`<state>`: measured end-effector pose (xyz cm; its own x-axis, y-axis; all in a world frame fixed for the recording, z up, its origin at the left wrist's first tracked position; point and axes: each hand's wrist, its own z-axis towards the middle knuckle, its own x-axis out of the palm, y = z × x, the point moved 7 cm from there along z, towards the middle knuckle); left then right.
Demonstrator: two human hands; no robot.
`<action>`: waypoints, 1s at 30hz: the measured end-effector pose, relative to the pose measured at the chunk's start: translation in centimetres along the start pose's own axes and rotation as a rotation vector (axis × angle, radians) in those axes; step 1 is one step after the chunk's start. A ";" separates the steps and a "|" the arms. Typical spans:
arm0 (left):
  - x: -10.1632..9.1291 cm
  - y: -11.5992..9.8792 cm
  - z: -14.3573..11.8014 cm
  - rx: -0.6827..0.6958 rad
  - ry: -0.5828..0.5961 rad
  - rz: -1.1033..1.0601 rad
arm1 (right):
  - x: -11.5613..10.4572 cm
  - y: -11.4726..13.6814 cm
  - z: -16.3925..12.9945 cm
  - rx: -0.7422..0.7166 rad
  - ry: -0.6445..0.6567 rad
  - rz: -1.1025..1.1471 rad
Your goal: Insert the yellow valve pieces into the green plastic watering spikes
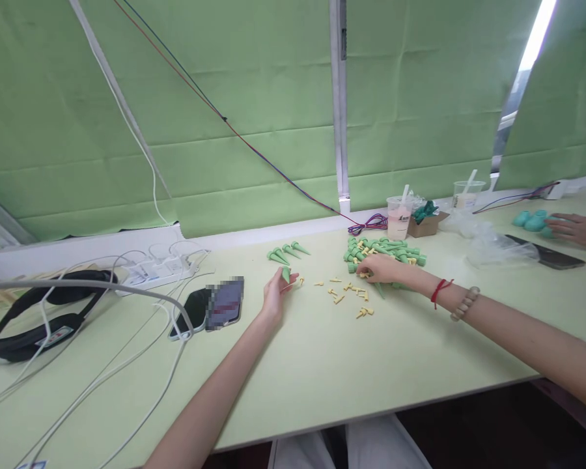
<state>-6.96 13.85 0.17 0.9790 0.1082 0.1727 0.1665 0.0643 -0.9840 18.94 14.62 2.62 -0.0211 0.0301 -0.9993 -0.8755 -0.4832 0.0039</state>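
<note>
We could not tell what our right hand [381, 268] gripped; its fingertips were hidden at the heap of green spikes [388, 245] on the table [312, 384]. Our left hand [274, 292] had its fingers around one green spike [286, 274], near four loose spikes [300, 248]. We counted two cups [398, 220].

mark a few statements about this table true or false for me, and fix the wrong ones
1. The left hand holds a green spike. True.
2. The loose yellow pieces all lie to the right of the right hand. False: they lie on the table, mostly between the two hands.
3. The right hand is at the pile of green pieces. True.
4. The paired phones are right of that pile. False: they lie left of the left hand.
5. A beaded bracelet is on the right arm. True.
</note>
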 end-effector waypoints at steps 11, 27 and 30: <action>0.2 -0.1 0.3 0.046 0.058 0.115 | 0.2 3.8 1.3 -0.041 -0.041 0.246; 4.4 1.3 -1.9 -0.101 0.397 0.278 | 2.4 2.8 -0.5 0.101 -0.252 0.568; 4.4 1.2 -2.5 -0.095 0.307 0.192 | 2.4 2.6 -0.8 0.104 -0.263 0.629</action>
<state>-2.16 11.94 -0.37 0.9807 -0.1942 -0.0225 -0.0273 -0.0218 -0.9994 17.02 12.78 0.22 -0.6452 -0.0109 -0.7640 -0.7001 -0.3922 0.5968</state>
